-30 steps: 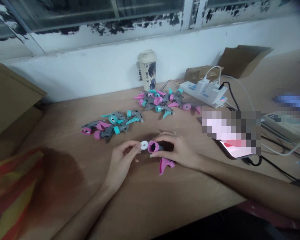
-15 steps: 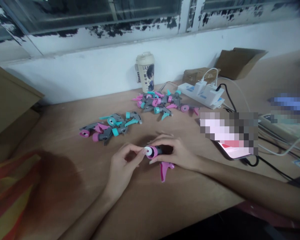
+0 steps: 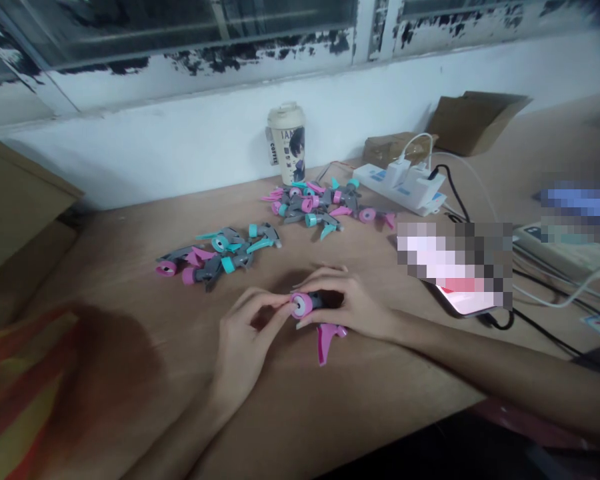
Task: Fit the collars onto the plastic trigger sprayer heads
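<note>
Right hand pinches the trigger sprayer head, seemingly steadying its pink collar | my left hand meets the white washer inside; can't tell if pinching

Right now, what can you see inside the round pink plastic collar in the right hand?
A round white disc with a dark centre sits inside the pink collar, the left hand at its rim. Anything deeper is covered by the disc and cannot be seen.

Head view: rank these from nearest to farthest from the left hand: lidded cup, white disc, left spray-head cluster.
1. White disc: in the pink collar, at the left hand.
2. Left spray-head cluster: beyond the hand, slightly left.
3. Lidded cup: farthest, by the wall.
</note>
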`<action>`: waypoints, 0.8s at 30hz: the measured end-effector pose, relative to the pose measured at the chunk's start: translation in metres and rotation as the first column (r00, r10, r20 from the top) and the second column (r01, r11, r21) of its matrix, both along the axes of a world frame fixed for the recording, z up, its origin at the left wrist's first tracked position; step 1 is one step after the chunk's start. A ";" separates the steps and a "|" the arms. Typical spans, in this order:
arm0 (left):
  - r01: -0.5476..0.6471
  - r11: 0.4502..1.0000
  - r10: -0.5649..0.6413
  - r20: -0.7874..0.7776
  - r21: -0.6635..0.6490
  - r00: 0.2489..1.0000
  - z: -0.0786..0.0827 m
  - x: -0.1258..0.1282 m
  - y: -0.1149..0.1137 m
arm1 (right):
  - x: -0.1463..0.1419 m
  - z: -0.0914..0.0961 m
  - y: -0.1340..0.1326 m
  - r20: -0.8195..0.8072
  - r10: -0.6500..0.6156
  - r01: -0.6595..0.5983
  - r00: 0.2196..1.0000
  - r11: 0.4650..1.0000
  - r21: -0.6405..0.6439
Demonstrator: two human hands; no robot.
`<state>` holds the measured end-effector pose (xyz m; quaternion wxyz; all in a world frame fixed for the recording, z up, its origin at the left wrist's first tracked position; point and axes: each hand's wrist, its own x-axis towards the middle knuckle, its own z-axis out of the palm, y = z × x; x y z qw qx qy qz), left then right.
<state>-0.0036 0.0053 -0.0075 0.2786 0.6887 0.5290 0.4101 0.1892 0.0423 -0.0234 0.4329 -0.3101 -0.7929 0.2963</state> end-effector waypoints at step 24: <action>0.068 0.996 -0.057 -0.170 0.058 0.984 -0.002 -0.005 0.004 | -0.001 0.006 -0.004 0.151 -0.078 0.055 0.985 0.987 0.150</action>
